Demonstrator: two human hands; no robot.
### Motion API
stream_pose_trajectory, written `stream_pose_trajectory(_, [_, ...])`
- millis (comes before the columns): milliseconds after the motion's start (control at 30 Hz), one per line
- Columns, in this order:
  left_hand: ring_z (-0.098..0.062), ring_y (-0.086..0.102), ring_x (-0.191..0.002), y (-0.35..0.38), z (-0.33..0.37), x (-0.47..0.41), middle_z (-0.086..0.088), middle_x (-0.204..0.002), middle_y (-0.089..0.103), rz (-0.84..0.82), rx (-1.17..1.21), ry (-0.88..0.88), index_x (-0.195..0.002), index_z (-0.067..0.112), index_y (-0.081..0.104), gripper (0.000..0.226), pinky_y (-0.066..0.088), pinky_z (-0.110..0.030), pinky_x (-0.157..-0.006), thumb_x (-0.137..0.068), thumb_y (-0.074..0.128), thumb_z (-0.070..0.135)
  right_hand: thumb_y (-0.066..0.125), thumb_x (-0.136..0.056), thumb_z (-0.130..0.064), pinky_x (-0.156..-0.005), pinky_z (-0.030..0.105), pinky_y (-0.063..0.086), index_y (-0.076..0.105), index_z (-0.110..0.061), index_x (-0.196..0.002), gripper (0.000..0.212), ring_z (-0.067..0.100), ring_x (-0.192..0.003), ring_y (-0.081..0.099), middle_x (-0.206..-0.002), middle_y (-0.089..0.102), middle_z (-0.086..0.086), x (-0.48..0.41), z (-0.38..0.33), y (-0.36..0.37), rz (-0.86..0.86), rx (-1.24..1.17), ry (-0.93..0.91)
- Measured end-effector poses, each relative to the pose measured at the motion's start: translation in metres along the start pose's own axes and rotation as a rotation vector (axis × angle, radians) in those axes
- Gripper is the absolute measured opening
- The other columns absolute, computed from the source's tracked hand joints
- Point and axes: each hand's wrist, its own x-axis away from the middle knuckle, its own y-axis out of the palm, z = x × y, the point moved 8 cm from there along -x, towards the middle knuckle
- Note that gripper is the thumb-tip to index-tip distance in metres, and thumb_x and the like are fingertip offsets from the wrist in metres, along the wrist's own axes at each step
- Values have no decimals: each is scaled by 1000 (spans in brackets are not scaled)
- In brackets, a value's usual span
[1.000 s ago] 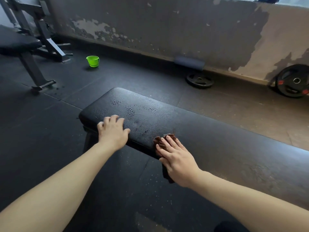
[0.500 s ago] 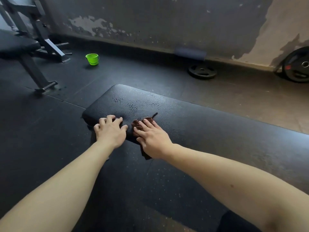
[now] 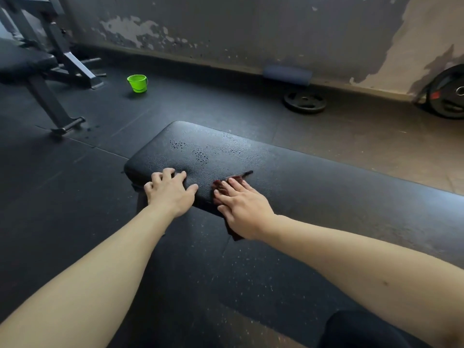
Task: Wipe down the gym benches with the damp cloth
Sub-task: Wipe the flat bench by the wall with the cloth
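A long black padded bench runs from the centre to the right, with water droplets near its left end. My left hand rests on the near left edge of the pad, fingers bent over it. My right hand presses a dark reddish-brown cloth flat on the near edge with straight fingers. Part of the cloth hangs down below the palm; most of it is hidden under the hand.
A small green bucket stands on the dark rubber floor at the back left. A second bench with a metal frame is at the far left. A weight plate lies by the wall; a larger plate leans at the right.
My right hand slid the cloth left along the near edge toward my left hand, then back slightly right. My left hand stayed on the bench's left end.
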Motion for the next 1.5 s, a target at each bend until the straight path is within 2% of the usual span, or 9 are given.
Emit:
stream_pose_trajectory(233, [-30,19,-148,-3,4,5,1,-164,22,-100,-104,-26,-156,34,31,88,22,-51,-116,-85,35,85,40,-108,-39,-129,38,4,39,-28,-158,51,19,-159,11,-170,24,1,-25,8,-2,-47,-33,-12])
stream_pose_trajectory(367, [-32,17,-149,-3,8,7,-2,-166,17,-169,-173,-37,-159,29,23,106,24,-51,-115,-77,36,94,37,-109,-39,-128,38,5,39,-27,-158,51,19,-158,12,-170,23,1,-10,70,-17,-45,-12,159])
stream_pose_trajectory(500, [-33,23,-146,-6,14,4,-6,-162,25,-175,-212,-42,-156,25,32,106,27,-49,-112,-75,42,93,29,-108,-36,-128,43,9,37,-21,-158,53,25,-157,15,-169,24,7,5,124,-28,-27,60,403])
stream_pose_trajectory(633, [-33,29,-141,-10,20,-2,-8,-155,33,-210,-228,-57,-146,23,48,99,30,-47,-110,-73,52,90,28,-106,-40,-127,50,7,33,-18,-158,57,32,-156,13,-169,22,13,-5,107,-17,-2,82,552])
stream_pose_trajectory(833, [-33,32,-139,-14,24,-7,-8,-152,35,-242,-255,-89,-143,20,51,104,32,-46,-110,-68,58,91,31,-107,-41,-127,49,3,32,-20,-160,57,31,-158,9,-170,17,11,-31,47,-4,-41,34,313])
stream_pose_trajectory(1000, [-32,33,-139,-16,26,-9,-8,-153,35,-244,-243,-104,-144,18,50,107,33,-45,-111,-66,62,90,37,-109,-39,-128,39,3,36,-27,-159,51,22,-158,10,-171,19,2,-19,60,-11,-53,-9,131])
stream_pose_trajectory(1200, [-33,33,-136,-9,22,-10,-8,-150,36,-224,-239,-71,-140,20,54,100,34,-45,-108,-69,56,91,26,-109,-38,-128,46,5,29,-24,-161,55,26,-158,8,-172,15,6,-17,156,-25,-38,37,483])
stream_pose_trajectory(1300, [-33,32,-136,-8,22,-11,-9,-150,36,-227,-243,-73,-140,21,53,98,33,-45,-108,-70,56,91,26,-107,-39,-127,51,3,28,-20,-161,58,32,-158,8,-171,15,10,-30,157,-21,-28,45,597])
stream_pose_trajectory(1500, [-34,33,-137,-11,25,-13,-10,-150,36,-225,-230,-88,-140,17,55,103,34,-46,-109,-67,62,89,29,-105,-40,-127,54,2,28,-20,-162,60,32,-158,6,-172,12,11,-77,86,-8,-75,12,408])
